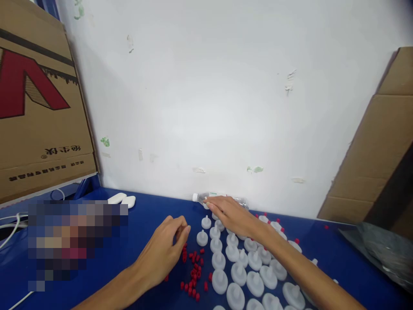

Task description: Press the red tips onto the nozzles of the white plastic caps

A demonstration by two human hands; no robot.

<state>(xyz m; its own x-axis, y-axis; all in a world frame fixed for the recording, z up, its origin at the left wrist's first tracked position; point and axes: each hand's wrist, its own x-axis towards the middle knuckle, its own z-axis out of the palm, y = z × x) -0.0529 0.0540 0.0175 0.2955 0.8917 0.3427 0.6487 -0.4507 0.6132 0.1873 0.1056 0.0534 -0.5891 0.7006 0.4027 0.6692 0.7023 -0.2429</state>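
Observation:
Many round white plastic pieces with a central nozzle [238, 273] stand in rough rows on the blue table. My right hand [229, 213] reaches to the far end of the rows; its thumb and fingertips close on the nozzle of a white plastic piece [205, 206]. Left of the rows hovers my left hand [167, 243], fingers curled in toward the thumb; whatever it may hold is hidden. Small red caps [195, 271] lie scattered just below and to the right of it. Further red caps [297, 241] sit at white pieces on the right.
Behind my right hand a clear plastic bottle [240, 201] lies against the white wall [206, 107]. Cardboard boxes stand at left [41, 142] and right [364, 172]. A grey plastic bag [380, 249] lies at right. White objects [129, 202] and cables [16, 228] are on the left.

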